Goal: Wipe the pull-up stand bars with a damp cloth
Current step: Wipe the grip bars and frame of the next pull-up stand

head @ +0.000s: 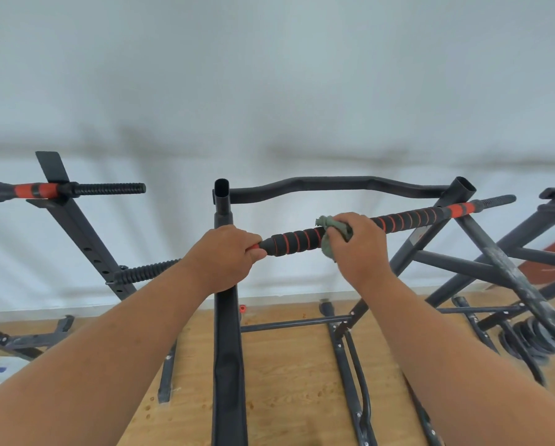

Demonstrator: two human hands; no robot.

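Two hands (left [224,257], right [358,247]), one green cloth [329,228], one striped padded bar [398,220]

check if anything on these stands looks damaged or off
The slanted bar on the right stand looks scuffed, with pale grey patches where its dark finish seems worn or dusty. The foam bar under the cloth looks intact.

Soft, even daylight; wide-angle bending at edges, slight blur throughout.

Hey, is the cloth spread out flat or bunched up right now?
Bunched up. The green cloth is wadded under the right hand, wrapped against the padded bar, with a crumpled end poking out.
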